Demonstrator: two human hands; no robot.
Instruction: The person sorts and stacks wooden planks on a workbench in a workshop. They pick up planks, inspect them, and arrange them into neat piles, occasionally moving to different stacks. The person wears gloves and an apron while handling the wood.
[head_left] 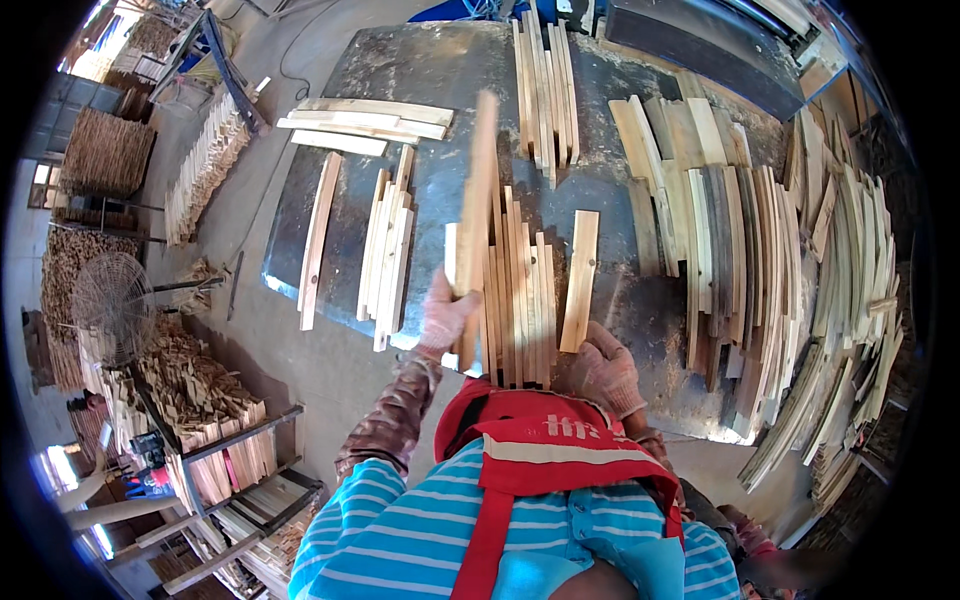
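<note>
My left hand [445, 312], in a pale work glove, is closed round the near part of a long wooden strip [479, 190]. The strip stands raised off the table, its upper part blurred. Just right of it a bundle of wooden strips [517, 290] lies lengthwise, its near ends meeting my red apron [545, 420]. Also gloved, my right hand [607, 372] has its fingers curled by the near end of a short, wide wooden board [580, 280]. Whether it grips that board or something hidden beneath the fingers I cannot tell.
On the dark metal table [420, 80] lie a small group of strips [388, 250], a single strip [320, 240], crosswise strips [365, 122] and a far bundle [546, 90]. Large piles of strips [735, 250] fill the right side. A fan [113, 305] stands at left.
</note>
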